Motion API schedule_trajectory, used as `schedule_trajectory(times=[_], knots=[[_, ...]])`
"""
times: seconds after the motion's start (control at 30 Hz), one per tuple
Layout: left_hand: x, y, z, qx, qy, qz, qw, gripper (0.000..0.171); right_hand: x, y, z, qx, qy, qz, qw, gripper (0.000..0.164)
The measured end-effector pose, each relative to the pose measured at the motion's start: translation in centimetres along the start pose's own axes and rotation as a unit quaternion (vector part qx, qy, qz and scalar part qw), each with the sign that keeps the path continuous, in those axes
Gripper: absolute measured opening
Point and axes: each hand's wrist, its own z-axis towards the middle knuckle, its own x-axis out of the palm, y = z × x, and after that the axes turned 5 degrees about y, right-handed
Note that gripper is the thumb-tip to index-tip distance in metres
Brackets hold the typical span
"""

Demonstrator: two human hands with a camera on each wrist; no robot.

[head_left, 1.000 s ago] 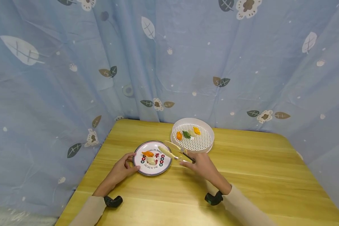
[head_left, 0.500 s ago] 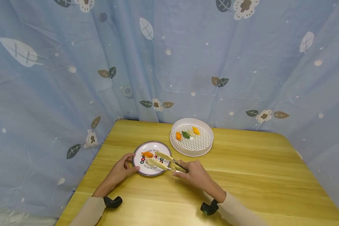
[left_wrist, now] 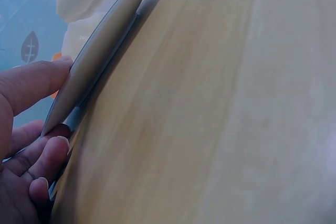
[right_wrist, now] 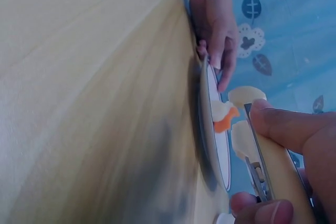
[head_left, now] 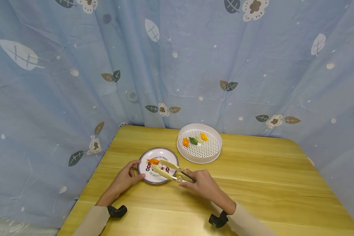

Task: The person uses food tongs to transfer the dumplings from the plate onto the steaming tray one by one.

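Note:
My left hand (head_left: 124,177) holds the near-left rim of a round white plate (head_left: 160,153) with printed characters, thumb on top and fingers beneath in the left wrist view. An orange dumpling-like piece (head_left: 153,161) lies on the plate. Beside it is a white piece (right_wrist: 219,110), mostly covered by the tongs in the head view. My right hand (head_left: 205,185) grips the tongs (head_left: 163,172), whose cream tips stand apart over the plate. Whether those tips touch the white piece cannot be told.
Behind and right of the plate stands a round white steamer tray (head_left: 213,151) with a perforated base. An orange piece (head_left: 186,142), a green piece (head_left: 193,141), a white piece (head_left: 199,139) and a yellow piece (head_left: 204,136) lie inside. A blue curtain (head_left: 194,65) hangs behind the wooden table (head_left: 259,170).
My right hand has brought the tongs leftward and down, from the plate's right edge to over the white piece. The left hand stays at the rim.

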Motion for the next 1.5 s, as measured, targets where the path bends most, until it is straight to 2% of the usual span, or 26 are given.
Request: schedule_trajectory(times=[0.4, 0.77, 1.13, 1.5], knots=[[0.1, 0.0, 0.0, -0.003, -0.006, 0.011, 0.9999, 0.069, 1.4, 0.0, 0.5, 0.002, 0.019, -0.026, 0.999, 0.064], [0.0, -0.4, 0.1, -0.003, -0.007, 0.016, 0.9998, 0.070, 1.8, -0.2, 0.8, -0.022, 0.006, -0.042, 0.999, 0.051], [0.1, -0.2, 0.0, -0.006, -0.008, 0.014, 0.9999, 0.070, 1.6, -0.1, 0.4, -0.018, 0.017, -0.028, 0.999, 0.059], [0.0, -0.1, 0.1, -0.001, 0.001, 0.004, 1.0000, 0.070, 0.8, -0.4, -0.1, -0.010, -0.005, -0.021, 1.000, 0.065]])
